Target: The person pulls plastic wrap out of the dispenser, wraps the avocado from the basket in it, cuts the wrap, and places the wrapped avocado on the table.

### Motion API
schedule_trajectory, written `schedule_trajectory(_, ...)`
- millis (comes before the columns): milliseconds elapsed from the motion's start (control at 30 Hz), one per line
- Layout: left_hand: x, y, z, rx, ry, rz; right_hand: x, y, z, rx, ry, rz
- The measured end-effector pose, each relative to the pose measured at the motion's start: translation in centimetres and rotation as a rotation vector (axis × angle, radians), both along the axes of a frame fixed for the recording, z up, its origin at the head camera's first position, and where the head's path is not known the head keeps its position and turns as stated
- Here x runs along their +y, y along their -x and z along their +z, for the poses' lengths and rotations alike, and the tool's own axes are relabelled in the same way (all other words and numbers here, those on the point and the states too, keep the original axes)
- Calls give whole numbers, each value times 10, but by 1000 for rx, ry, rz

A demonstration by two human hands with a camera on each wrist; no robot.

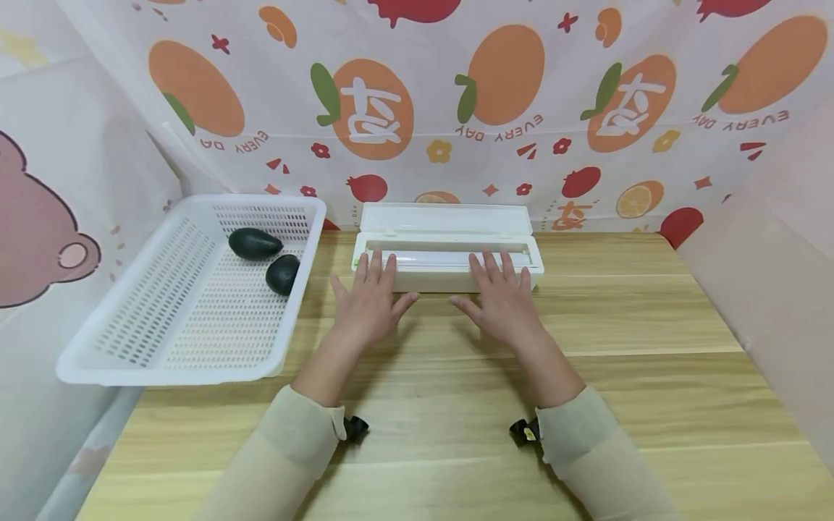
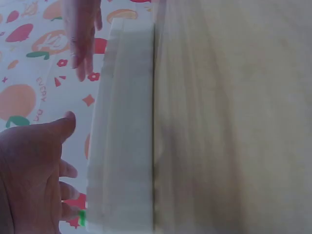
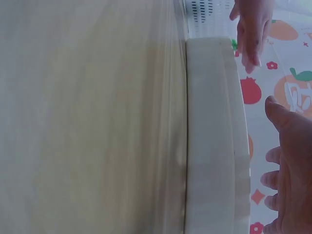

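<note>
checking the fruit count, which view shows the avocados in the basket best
The head view: both avocados lie in plain sight in the white basket, left of the left hand. The left wrist view shows neither; the right wrist view catches only a corner of the basket.

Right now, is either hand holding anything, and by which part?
Nothing is held: left hand and right hand lie open, fingertips over the white plastic dispenser box's front edge.

A staged tabletop set-up is shown rather than a lived-in room. A wooden table is enclosed at the far side and on both sides by fruit-printed cloth (hung as a backdrop). Kitchen items are laid out: a white basket at left and a wrap box at the far edge.
</note>
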State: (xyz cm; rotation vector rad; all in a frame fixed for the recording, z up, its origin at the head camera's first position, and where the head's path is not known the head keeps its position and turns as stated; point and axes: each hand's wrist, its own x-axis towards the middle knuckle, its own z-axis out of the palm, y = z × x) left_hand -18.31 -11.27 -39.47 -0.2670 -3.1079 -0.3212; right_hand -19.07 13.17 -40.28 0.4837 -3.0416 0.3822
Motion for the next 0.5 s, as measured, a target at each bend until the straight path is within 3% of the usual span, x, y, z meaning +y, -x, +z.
schedule_trajectory(100,2,3,11,-1,28,-4,7,6,3,-24,-5,-1)
schedule_trajectory(233,3,11,35,0,55,-49,20,20,12,-49,-34,18)
schedule_trajectory(400,0,32,63,-9,82,-128,37,39,31,-72,-39,40)
schedule_trajectory(500,-3,47,70,-18,110,-177,45,49,39,-92,-37,65)
